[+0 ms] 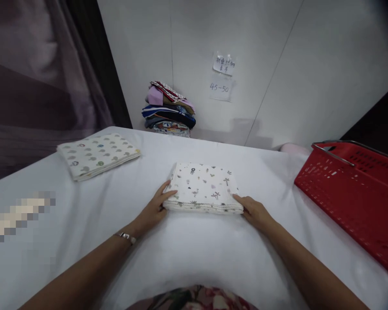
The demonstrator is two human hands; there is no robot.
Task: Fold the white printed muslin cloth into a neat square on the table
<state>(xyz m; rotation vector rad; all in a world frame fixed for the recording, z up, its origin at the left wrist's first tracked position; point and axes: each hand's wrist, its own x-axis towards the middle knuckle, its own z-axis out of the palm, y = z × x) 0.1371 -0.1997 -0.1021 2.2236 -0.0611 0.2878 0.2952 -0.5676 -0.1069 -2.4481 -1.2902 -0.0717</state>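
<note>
A folded white cloth [203,185] printed with small palm trees and animals lies in front of me on the white-covered table [194,245]. My left hand [160,202] grips its left front corner, thumb on top and fingers at the side and beneath. At the right front corner, my right hand [250,209] holds the cloth the same way, its fingers partly hidden under the edge. The layers of the fold show along the near side. Farther left rests another folded cloth [100,155] with rows of grey-green shapes, apart from both hands.
A red plastic basket [349,198] with metal handles stands on the right side of the table. Beyond the back edge is a stack of folded fabrics [170,107] against the wall. Two paper notes [221,88] hang there. A curtain [35,73] hangs at left; a blurred patch covers the left edge.
</note>
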